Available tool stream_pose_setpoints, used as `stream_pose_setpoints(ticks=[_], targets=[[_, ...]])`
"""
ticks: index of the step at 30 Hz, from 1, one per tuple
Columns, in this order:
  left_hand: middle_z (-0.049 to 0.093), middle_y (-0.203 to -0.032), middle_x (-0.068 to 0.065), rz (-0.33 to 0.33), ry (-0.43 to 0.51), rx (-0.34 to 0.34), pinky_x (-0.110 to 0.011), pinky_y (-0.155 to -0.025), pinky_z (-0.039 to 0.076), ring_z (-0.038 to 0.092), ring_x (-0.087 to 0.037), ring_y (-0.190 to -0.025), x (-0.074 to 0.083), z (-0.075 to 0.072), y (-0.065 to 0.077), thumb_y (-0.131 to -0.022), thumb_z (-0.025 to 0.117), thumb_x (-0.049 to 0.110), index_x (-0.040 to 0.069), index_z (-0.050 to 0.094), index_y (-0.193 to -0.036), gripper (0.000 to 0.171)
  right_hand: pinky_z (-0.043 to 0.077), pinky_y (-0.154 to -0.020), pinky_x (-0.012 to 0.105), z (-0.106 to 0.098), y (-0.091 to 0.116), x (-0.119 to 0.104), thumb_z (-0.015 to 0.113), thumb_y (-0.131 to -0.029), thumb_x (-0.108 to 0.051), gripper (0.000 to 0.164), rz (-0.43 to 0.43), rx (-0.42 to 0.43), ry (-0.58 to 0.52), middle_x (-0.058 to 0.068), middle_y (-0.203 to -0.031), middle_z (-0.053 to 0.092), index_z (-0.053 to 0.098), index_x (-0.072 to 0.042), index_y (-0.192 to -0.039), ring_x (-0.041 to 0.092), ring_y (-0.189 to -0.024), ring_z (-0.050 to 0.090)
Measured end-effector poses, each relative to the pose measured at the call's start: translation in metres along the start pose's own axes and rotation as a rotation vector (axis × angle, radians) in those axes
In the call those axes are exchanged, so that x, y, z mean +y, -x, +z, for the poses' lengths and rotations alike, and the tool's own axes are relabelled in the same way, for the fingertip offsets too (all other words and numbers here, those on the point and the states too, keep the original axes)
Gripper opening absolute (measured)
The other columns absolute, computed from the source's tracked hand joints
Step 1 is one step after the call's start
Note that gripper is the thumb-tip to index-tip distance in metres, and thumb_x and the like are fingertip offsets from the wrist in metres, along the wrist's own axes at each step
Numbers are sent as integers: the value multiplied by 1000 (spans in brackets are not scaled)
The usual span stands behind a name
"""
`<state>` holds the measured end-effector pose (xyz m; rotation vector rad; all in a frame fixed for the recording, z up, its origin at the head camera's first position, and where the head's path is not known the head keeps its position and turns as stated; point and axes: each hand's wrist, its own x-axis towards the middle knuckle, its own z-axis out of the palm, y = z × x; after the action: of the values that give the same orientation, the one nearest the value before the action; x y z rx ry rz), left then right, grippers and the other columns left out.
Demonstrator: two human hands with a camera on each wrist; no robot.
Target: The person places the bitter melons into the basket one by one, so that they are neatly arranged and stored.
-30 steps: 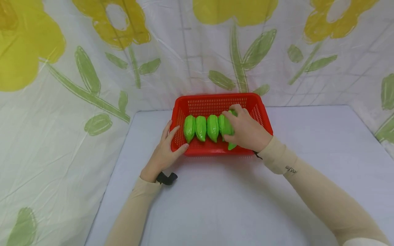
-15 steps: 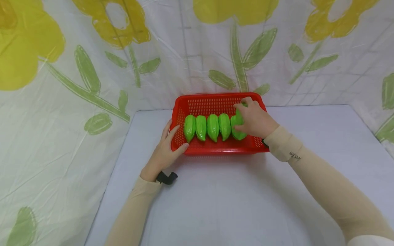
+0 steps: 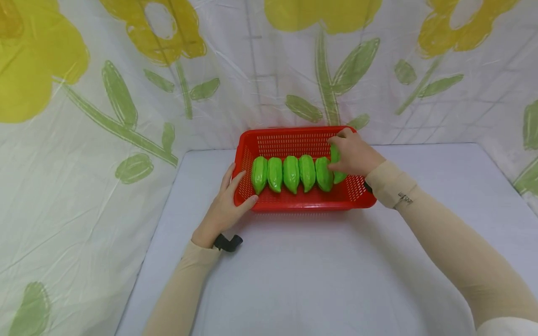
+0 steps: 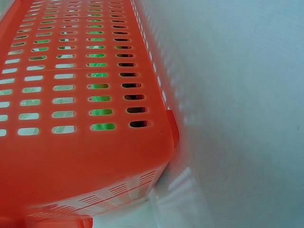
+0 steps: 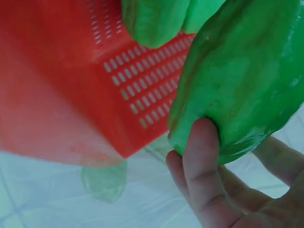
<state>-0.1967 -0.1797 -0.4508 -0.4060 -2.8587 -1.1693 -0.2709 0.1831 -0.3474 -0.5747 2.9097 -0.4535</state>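
Observation:
My right hand (image 3: 357,156) grips a glossy green, ridged star fruit (image 5: 242,85) at the right end of the red basket (image 3: 300,205). In the right wrist view, a fingertip presses on its side and other fingers go behind it. Left of it, several similar star fruits (image 3: 291,175) lie side by side in a row inside the basket, pointed ends toward me. My left hand (image 3: 222,210) rests at the basket's left rim, fingers spread and fairly straight, thumb on the near corner. In the left wrist view only the slotted basket wall (image 4: 71,156) shows, no fingers.
The basket stands on a white tabletop (image 3: 294,275) near its back edge. Behind and at the left hangs a white curtain (image 3: 239,70) printed with yellow flowers. A black strap piece (image 3: 228,243) sits at the left wrist.
My right hand has moved right within the basket with its star fruit, bringing another star fruit in the row into full view. The left hand has stayed in place.

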Motion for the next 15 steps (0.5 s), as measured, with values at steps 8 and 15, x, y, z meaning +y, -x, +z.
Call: stream_pose_setpoints(ticks=[8, 15], targets=[[0, -175, 13, -6, 0, -2, -68, -112, 41, 27, -34, -157, 0, 0, 1, -96, 62, 58, 20, 34, -163, 82, 44, -109, 64, -3, -7, 5, 79, -89, -23, 71, 33, -29, 15, 35, -145, 39, 51, 6, -148, 56, -132, 43], [0, -175, 12, -2, -12, -1, -69, -111, 42, 28, -34, -157, 1, 1, 0, -96, 63, 58, 21, 34, -163, 81, 45, -107, 65, -2, -13, 9, 79, -89, -23, 68, 16, -57, 76, 39, -143, 42, 54, 9, -144, 60, -129, 45]])
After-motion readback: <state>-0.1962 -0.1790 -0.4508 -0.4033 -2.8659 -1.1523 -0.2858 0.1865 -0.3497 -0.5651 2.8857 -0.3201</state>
